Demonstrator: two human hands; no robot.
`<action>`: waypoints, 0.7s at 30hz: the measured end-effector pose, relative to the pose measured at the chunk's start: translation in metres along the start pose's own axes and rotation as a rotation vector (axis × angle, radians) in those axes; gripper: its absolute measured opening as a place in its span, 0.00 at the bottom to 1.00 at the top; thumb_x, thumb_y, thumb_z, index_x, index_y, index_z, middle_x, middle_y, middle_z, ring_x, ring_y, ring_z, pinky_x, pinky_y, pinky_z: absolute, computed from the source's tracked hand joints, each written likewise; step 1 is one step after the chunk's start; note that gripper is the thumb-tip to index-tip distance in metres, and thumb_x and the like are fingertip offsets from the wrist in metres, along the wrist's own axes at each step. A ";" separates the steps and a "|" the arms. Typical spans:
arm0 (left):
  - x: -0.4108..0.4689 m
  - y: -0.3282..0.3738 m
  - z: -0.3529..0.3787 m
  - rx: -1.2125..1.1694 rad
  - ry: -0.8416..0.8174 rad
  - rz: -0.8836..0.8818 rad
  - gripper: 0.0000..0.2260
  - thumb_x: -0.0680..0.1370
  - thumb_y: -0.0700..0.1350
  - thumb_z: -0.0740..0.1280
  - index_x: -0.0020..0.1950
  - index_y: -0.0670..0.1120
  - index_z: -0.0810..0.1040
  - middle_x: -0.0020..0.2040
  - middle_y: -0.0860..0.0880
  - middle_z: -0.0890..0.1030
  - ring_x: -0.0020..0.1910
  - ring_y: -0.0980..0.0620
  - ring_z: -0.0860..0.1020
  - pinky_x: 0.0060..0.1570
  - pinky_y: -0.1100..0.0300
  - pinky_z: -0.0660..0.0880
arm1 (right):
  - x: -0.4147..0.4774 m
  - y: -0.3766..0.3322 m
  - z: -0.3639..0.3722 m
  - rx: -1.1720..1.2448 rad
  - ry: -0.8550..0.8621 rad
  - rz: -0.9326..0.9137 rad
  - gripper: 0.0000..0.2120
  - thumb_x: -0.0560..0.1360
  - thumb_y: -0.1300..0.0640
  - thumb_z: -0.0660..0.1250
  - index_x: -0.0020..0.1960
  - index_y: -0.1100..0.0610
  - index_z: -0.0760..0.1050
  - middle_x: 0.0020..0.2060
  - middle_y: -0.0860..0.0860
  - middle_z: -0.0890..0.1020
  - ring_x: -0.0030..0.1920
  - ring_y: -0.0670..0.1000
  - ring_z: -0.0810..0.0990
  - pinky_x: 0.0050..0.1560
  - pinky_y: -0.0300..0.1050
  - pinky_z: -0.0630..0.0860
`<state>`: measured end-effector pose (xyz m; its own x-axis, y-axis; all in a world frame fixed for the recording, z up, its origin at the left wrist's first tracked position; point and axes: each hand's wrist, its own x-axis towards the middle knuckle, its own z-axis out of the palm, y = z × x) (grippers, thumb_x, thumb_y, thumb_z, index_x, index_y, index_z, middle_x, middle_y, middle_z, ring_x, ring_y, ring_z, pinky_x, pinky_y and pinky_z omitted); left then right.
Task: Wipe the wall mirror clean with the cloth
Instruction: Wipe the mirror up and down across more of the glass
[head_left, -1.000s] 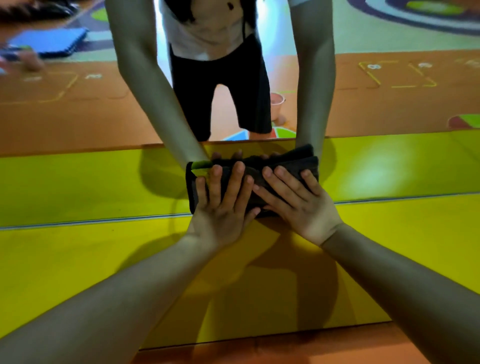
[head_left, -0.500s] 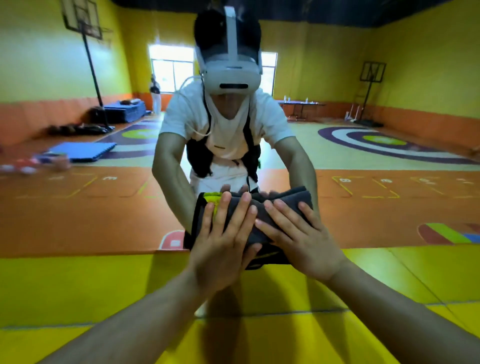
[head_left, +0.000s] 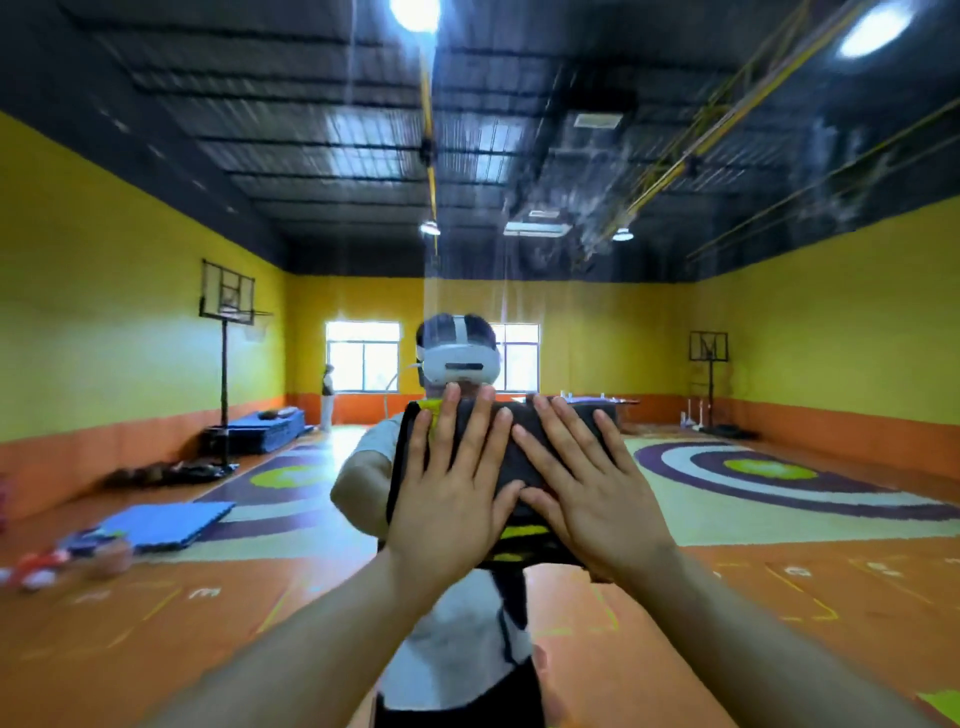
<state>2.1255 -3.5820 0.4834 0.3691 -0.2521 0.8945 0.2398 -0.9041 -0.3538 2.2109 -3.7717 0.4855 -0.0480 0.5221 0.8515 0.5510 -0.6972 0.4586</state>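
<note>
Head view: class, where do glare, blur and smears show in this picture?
Head view: ceiling lamps flare white in the wall mirror; streaks haze its upper part; windows are blown out; objects at lower left smear with blur; left hand and right hand on the cloth look sharp.

Flat against the wall mirror (head_left: 779, 338) — the dark folded cloth (head_left: 540, 548).

The wall mirror (head_left: 779, 260) is seen as smooth, glossy glass, dulled towards the top by pale vertical streaks and smears; the cloth (head_left: 515, 465) is shown as dark grey, matt, soft folded fabric, marked with bright yellow patches; in the reflection, the orange floor (head_left: 156, 623) is given a polished sheen; the blue mats (head_left: 166, 522) are seen as matt.
</note>
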 end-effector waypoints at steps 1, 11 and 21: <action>0.015 -0.004 -0.005 0.002 -0.005 -0.019 0.32 0.84 0.60 0.55 0.83 0.44 0.56 0.84 0.42 0.52 0.83 0.35 0.50 0.78 0.34 0.54 | 0.015 0.008 -0.003 -0.006 0.006 0.002 0.27 0.88 0.41 0.47 0.83 0.52 0.58 0.83 0.55 0.57 0.83 0.54 0.55 0.78 0.62 0.61; 0.185 -0.057 -0.047 0.071 0.027 -0.048 0.31 0.84 0.59 0.50 0.84 0.44 0.55 0.85 0.42 0.50 0.83 0.36 0.47 0.79 0.34 0.52 | 0.170 0.095 -0.028 -0.040 0.123 0.014 0.26 0.88 0.45 0.47 0.84 0.52 0.57 0.83 0.54 0.55 0.83 0.54 0.53 0.80 0.62 0.56; 0.359 -0.113 -0.085 0.113 0.091 -0.090 0.31 0.84 0.60 0.42 0.85 0.49 0.50 0.85 0.46 0.46 0.83 0.41 0.42 0.80 0.38 0.47 | 0.325 0.187 -0.071 -0.014 0.136 0.083 0.28 0.85 0.43 0.42 0.83 0.49 0.57 0.83 0.52 0.55 0.83 0.52 0.52 0.81 0.57 0.46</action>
<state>2.1550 -3.6001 0.8677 0.2603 -0.2068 0.9431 0.3697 -0.8810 -0.2952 2.2396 -3.7674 0.8658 -0.1159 0.3920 0.9126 0.5457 -0.7426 0.3883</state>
